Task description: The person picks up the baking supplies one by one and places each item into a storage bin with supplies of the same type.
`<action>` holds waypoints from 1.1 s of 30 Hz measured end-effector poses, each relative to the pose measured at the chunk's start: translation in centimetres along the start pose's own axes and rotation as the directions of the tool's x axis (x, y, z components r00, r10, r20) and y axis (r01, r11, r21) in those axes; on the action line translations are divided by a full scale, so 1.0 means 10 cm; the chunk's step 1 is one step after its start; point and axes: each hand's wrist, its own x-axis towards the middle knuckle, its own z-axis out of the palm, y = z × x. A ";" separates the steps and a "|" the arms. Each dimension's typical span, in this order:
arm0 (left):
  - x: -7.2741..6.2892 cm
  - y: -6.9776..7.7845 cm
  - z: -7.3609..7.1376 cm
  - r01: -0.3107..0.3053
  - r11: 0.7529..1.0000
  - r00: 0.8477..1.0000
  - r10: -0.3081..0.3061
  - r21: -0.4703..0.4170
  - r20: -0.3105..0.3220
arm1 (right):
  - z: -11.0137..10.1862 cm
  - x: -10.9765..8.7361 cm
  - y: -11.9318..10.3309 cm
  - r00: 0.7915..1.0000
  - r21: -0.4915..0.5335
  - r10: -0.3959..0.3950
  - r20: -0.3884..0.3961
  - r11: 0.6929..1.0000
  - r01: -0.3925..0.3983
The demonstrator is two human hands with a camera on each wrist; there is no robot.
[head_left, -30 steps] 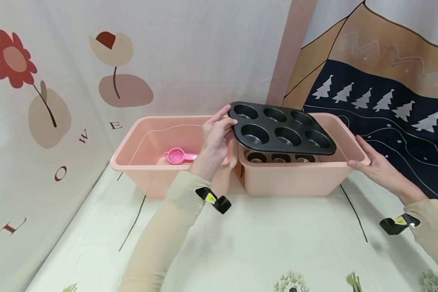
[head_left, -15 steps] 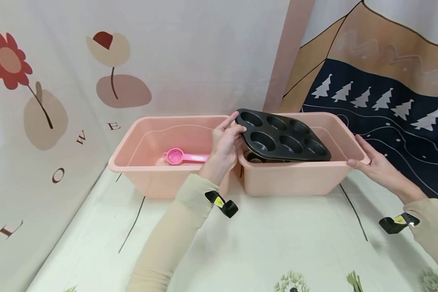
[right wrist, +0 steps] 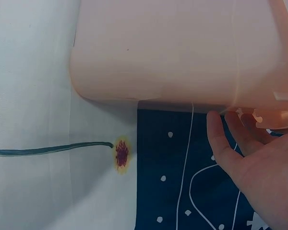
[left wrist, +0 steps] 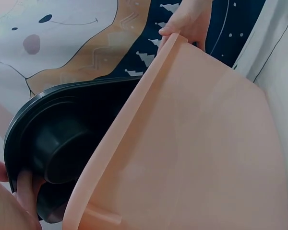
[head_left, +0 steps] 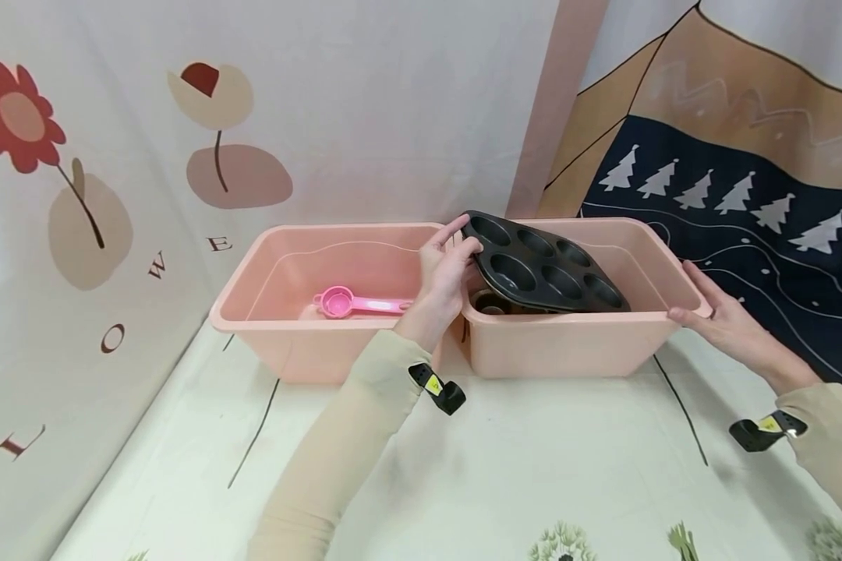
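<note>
My left hand (head_left: 440, 284) pinches the left end of a black muffin tin (head_left: 537, 261), thumb on top and fingers beneath. The tin slants, its right end lower and inside the right pink plastic bin (head_left: 554, 347). In the left wrist view, the underside of the tin (left wrist: 62, 139) shows its rounded cups beside the bin wall (left wrist: 192, 134). Under it lies another muffin tin (head_left: 489, 302), mostly hidden. My right hand (head_left: 737, 331) holds the right rim of that bin at its front corner. Fingers (right wrist: 221, 139) touch the bin's outer side in the right wrist view.
A second pink bin (head_left: 309, 343) stands against the left side of the first. In it lies a pink measuring scoop (head_left: 338, 302) with a long handle. Both bins stand on a white printed cloth (head_left: 505, 452), with printed curtains behind.
My left hand has moved right and slightly down, lowering the muffin tin into the right bin and tilting it more. The tin now covers most of the lower one. My right hand stays put.
</note>
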 end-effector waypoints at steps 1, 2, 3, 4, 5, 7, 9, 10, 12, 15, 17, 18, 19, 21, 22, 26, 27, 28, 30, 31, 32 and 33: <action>0.00 0.00 0.01 -0.004 1.000 1.000 0.004 -0.002 -0.001 | 0.00 0.00 0.00 1.000 -0.002 -0.001 0.000 1.000 0.001; 0.01 0.00 0.02 -0.007 1.000 1.000 0.007 -0.006 -0.002 | 0.00 0.00 0.00 1.000 -0.005 0.000 0.000 1.000 0.000; 0.01 0.00 0.02 -0.009 1.000 1.000 0.009 -0.008 -0.005 | 0.00 0.00 0.00 1.000 -0.008 0.000 0.000 1.000 0.000; 0.02 -0.01 0.03 -0.007 1.000 1.000 0.007 -0.006 -0.011 | 0.00 0.00 0.01 1.000 -0.012 0.000 -0.001 1.000 0.000; 0.02 -0.01 0.04 -0.007 1.000 1.000 0.007 0.001 -0.015 | 0.00 0.00 0.01 1.000 -0.016 0.000 -0.001 1.000 0.000; 0.03 -0.02 0.05 -0.011 1.000 1.000 0.011 0.020 -0.022 | 0.00 -0.01 0.02 1.000 -0.023 -0.003 -0.003 1.000 0.002; 0.05 -0.04 0.07 -0.021 0.998 0.999 0.023 0.055 -0.028 | 0.00 -0.02 0.02 1.000 -0.030 -0.005 -0.005 1.000 0.005; 0.05 -0.04 0.08 -0.027 0.997 0.999 0.029 0.078 -0.030 | 0.00 -0.02 0.02 1.000 -0.032 -0.008 -0.007 0.999 0.007; 0.07 -0.06 0.09 -0.038 0.993 0.998 0.042 0.116 -0.035 | 0.00 -0.02 0.01 1.000 -0.035 -0.009 -0.009 0.999 0.009; 0.08 -0.10 0.09 -0.027 0.987 0.998 0.035 0.159 -0.045 | -0.01 -0.02 0.01 1.000 -0.042 -0.013 -0.009 0.999 0.012; 0.09 -0.13 0.09 -0.015 0.983 0.999 0.023 0.181 -0.042 | 0.00 -0.01 0.02 1.000 -0.043 -0.013 -0.006 0.999 0.012; 0.10 -0.14 0.08 -0.010 0.982 0.999 0.018 0.190 -0.038 | 0.00 -0.01 0.02 1.000 -0.042 -0.012 -0.003 0.999 0.012; 0.10 -0.15 0.08 -0.009 0.980 0.999 0.016 0.198 -0.033 | 0.00 -0.01 0.02 1.000 -0.042 -0.014 -0.002 0.999 0.013; 0.11 -0.17 0.08 -0.012 0.978 1.000 0.016 0.207 -0.018 | 0.00 -0.01 0.01 1.000 -0.036 -0.010 -0.002 0.999 0.010; 0.11 -0.18 0.09 -0.016 0.976 1.000 0.020 0.216 -0.014 | 0.00 -0.01 0.01 1.000 -0.033 -0.010 -0.003 0.999 0.010; 0.12 -0.19 0.10 -0.013 0.972 1.000 0.016 0.235 -0.007 | -0.01 -0.01 0.02 1.000 -0.029 -0.013 -0.007 0.999 0.013; 0.12 -0.19 0.10 -0.011 0.970 1.000 0.013 0.243 -0.006 | -0.01 -0.01 0.03 1.000 -0.028 -0.013 -0.007 1.000 0.013; 0.13 -0.19 0.10 -0.008 0.969 1.000 0.010 0.249 -0.006 | -0.01 -0.01 0.03 1.000 -0.029 -0.012 -0.006 0.999 0.012; 0.13 -0.19 0.09 0.006 0.964 1.000 -0.005 0.264 -0.003 | 0.00 -0.01 0.04 1.000 -0.035 -0.011 -0.006 0.999 0.011; 0.14 -0.19 0.09 0.011 0.963 1.000 -0.012 0.271 0.002 | 0.00 0.00 0.04 1.000 -0.036 -0.010 -0.007 0.999 0.010; 0.14 -0.19 0.08 0.022 0.961 1.000 -0.025 0.276 0.009 | 0.00 0.00 0.04 1.000 -0.036 -0.008 -0.008 0.999 0.007; 0.14 -0.18 0.08 0.034 0.957 0.999 -0.041 0.288 0.019 | 0.00 0.00 0.04 1.000 -0.038 -0.007 -0.009 0.999 0.006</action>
